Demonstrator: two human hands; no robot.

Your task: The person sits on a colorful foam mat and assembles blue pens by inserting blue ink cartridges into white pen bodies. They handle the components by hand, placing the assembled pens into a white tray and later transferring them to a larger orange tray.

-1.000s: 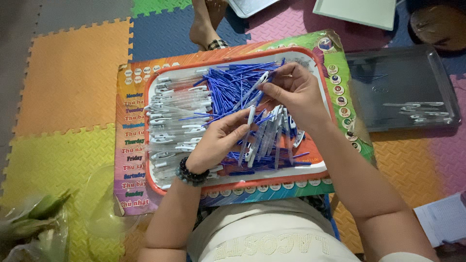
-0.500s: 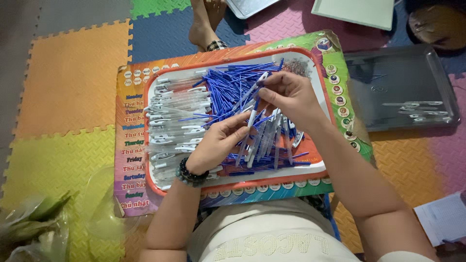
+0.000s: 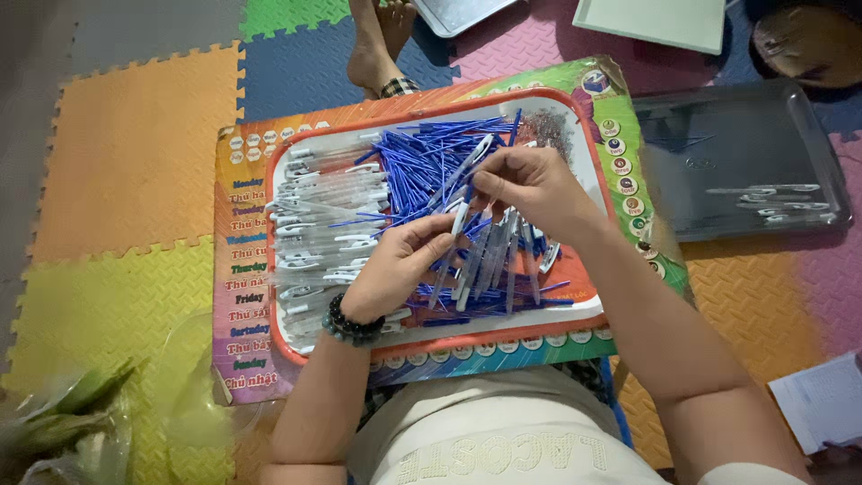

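Note:
A white tray with an orange rim (image 3: 588,310) rests on a colourful low table (image 3: 247,359) in front of me. It holds a pile of thin blue pen refills (image 3: 422,171), a stack of clear pen barrels (image 3: 319,224) on its left side and more clear barrels (image 3: 503,260) near the middle. My left hand (image 3: 400,265), with a dark bead bracelet at the wrist, holds a clear pen barrel (image 3: 458,220). My right hand (image 3: 530,184) pinches a thin blue refill at the top of that barrel.
A dark metal tray (image 3: 700,193) with a few pens lies on the right. A person's bare feet (image 3: 377,45) rest beyond the table. Coloured foam floor mats (image 3: 135,144) surround it. Clear plastic bags (image 3: 81,422) sit at lower left, paper (image 3: 822,400) at lower right.
Both hands stay over the tray's middle. My right hand has drawn slightly closer to my left hand and the barrel it holds.

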